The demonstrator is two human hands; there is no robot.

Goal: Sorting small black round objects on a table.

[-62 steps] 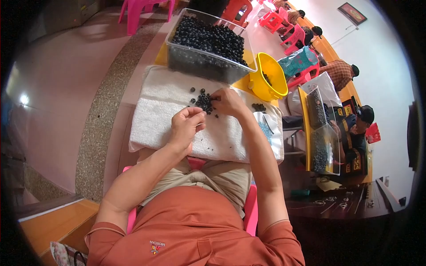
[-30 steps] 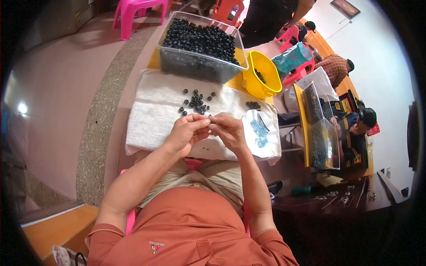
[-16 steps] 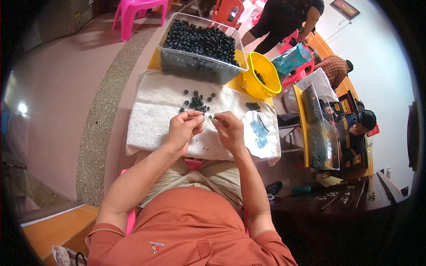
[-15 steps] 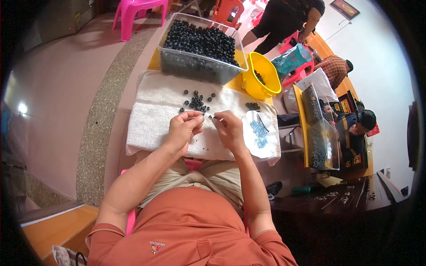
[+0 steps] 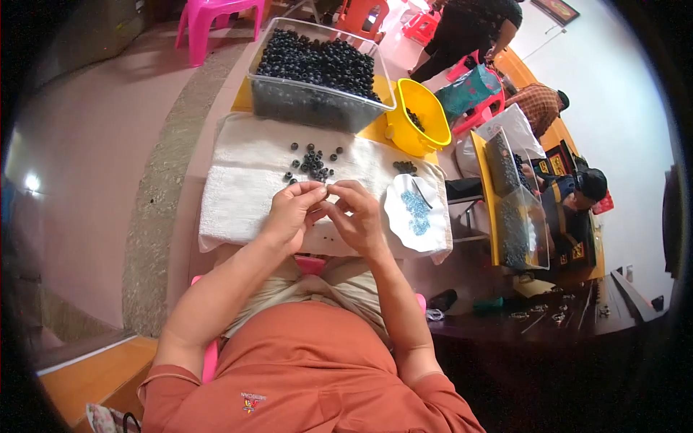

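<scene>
My left hand [image 5: 289, 216] and my right hand [image 5: 359, 216] meet over a white towel [image 5: 242, 173], thumbs and forefingers pinched together. Something tiny and dark sits between the fingertips, too small to make out. Just beyond them lies a loose group of round black beads [image 5: 315, 164], some with visible holes. To the right of my right hand is a white scalloped dish [image 5: 395, 224]. It holds a spread of tiny light-blue pieces [image 5: 417, 214] and a thin dark tool [image 5: 421, 193]. A small cluster of dark beads [image 5: 405, 167] rests behind the dish.
At the table's far side stands a clear plastic bin [image 5: 310, 108] heaped with black beads. Next to it is a yellow tub [image 5: 402, 137]. On the right, a person in a dark cap [image 5: 592, 185] sits by clear bins [image 5: 521, 224]. A pink stool [image 5: 198, 32] stands far left.
My right hand has moved left to my left hand, and their fingertips now come together. The whole view has shifted slightly.
</scene>
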